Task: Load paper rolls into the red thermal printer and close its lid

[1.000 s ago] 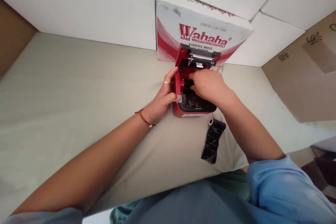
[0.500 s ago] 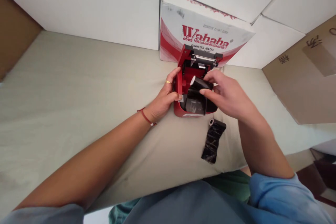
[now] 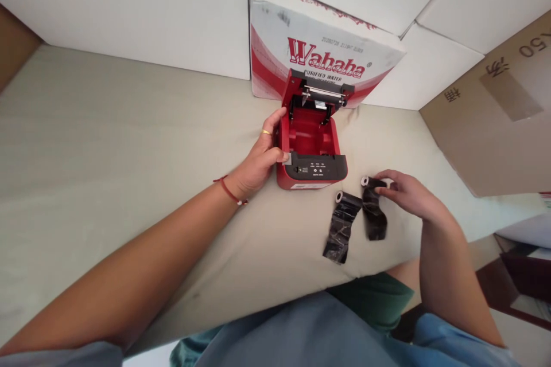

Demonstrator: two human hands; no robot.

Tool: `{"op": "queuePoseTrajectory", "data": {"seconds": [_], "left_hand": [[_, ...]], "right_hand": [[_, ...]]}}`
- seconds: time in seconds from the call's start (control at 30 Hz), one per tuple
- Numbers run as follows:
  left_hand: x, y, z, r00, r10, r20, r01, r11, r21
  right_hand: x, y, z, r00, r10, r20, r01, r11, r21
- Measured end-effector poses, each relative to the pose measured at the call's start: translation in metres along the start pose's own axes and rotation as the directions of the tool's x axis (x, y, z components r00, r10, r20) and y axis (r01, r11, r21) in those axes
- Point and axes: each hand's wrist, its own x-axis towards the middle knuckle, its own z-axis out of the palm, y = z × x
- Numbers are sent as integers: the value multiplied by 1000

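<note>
One pale cloth [image 3: 129,126] spread under everything. From the left: one red bracelet [image 3: 231,190] on a wrist, then the left hand [image 3: 260,157], one gold ring on it, gripping the near side of one red machine [image 3: 316,171]; its thumb presses a grey tab [image 3: 287,159] at the front corner. Machine's lid [image 3: 318,90] stands up; red floor and walls of the bay [image 3: 307,135] in plain view. Behind, one Wahaha carton [image 3: 329,49]; I can't see its contents. Right of the machine's front, two black rolls with pale cores. Left roll [image 3: 339,226] lies on the cloth, strip unwound towards the person. Right roll [image 3: 374,215], just beside, is pinched between thumb and fingers of the right hand [image 3: 404,192]; can't tell whether it rests on the cloth. Far right, one brown box [image 3: 482,149], contents hidden, dark writing on its side.
</note>
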Motion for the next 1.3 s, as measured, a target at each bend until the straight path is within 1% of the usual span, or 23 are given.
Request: {"op": "queuePoseTrajectory", "data": {"seconds": [0.07,0.1,0.13,0.17,0.23,0.3,0.37,0.5,0.6,0.67,0.7,0.8,0.87,0.9,0.93,1.0,1.1,1.13,1.2,1.3], "left_hand": [[0,1,0,1000,10,0,-10,1000,-6],[0,1,0,1000,15,2,-15,1000,-13],[0,2,1,1000,21,2,-21,1000,-22],[0,2,1,1000,27,1,-27,999,-28],[0,1,1,999,35,1,-35,999,-27],[1,0,1,999,35,0,-35,999,-19],[1,-1,0,1000,25,-3,-25,1000,-14],[2,-3,0,1000,16,-8,-16,1000,-7],[2,-3,1,1000,19,-10,-19,1000,5],[2,-2,2,1000,21,-18,-21,1000,11],[2,-2,2,1000,20,-18,-20,1000,11],[2,-3,2,1000,15,-5,-15,1000,-1],[2,-3,2,1000,23,-5,-23,1000,-10],[3,-4,2,1000,29,-12,-29,1000,-10],[3,-4,2,999,33,-19,-34,999,-7],[3,-4,2,999,36,-27,-36,999,-2],[3,-2,3,999,37,-19,-38,999,-10],[3,-2,2,999,38,-16,-38,999,-12],[3,-2,2,1000,28,-10,-28,1000,-6],[3,-4,1,1000,4,-8,-4,1000,1]], "right_hand": [[-6,-4,18,991,-70,-117,72,997,15],[-10,-9,26,981,-115,-158,122,992,39],[-13,-14,33,972,-157,-173,170,983,65],[-17,-19,39,968,-193,-160,208,975,83],[-22,-27,48,968,-240,-73,246,965,90],[-26,-32,51,969,-246,18,244,968,66],[-30,-36,53,970,-236,64,236,972,16],[-40,-45,61,961,-257,101,271,949,-161],[-47,-51,69,953,-293,69,300,902,-311],[-51,-56,63,935,-353,26,341,880,-332],[-54,-60,55,919,-395,10,379,874,-303],[-56,-83,14,851,-524,-8,518,843,-148],[-48,-105,-14,811,-585,-8,579,804,-133],[-41,-117,-24,796,-605,-10,597,788,-149],[-31,-130,-29,791,-612,-7,602,780,-172],[-7,-152,-27,795,-607,-5,591,776,-222],[31,-177,-1,805,-590,-52,538,765,-353],[40,-183,8,821,-568,-65,496,764,-413],[51,-194,25,866,-495,-73,388,757,-527],[55,-207,36,932,-361,-41,255,729,-635]]}}
